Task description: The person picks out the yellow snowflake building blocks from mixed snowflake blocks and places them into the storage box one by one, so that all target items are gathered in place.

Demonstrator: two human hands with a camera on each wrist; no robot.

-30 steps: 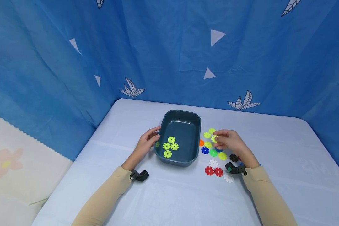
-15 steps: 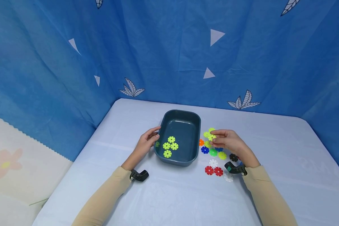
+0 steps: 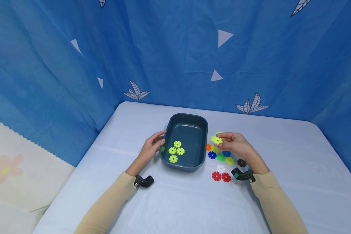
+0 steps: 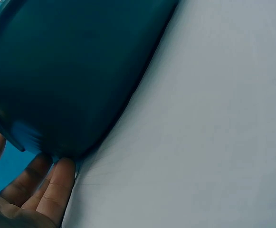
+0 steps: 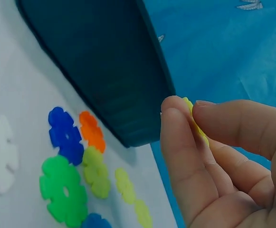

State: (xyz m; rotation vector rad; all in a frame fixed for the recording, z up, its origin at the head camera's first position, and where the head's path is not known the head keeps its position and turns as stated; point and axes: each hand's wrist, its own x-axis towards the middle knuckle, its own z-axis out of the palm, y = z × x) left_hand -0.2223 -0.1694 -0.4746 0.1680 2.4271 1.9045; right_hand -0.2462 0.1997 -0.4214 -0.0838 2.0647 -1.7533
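The yellow disc pinched between thumb and fingertips of the right hand shows only a thin edge in the right wrist view, the fingers covering the rest; in the head view it partly hides the yellow discs at the far end of the loose pieces. The right wrist camera covers part of a white disc. Both wrist views cut off the tray, and its inside cannot be seen there. The tray's long axis runs near to far, the far end leaning slightly right; the pinched disc, being round, has no long axis, and its flat face is turned towards the head camera, just right of the tray. The left hand grasps nothing, its extended fingers touching the tray's left side. Compared with a second ago, the right hand and its disc have shifted left, and a blue disc shows more fully on the worktop; the tray, the left hand and the four yellow discs inside look unmoved.
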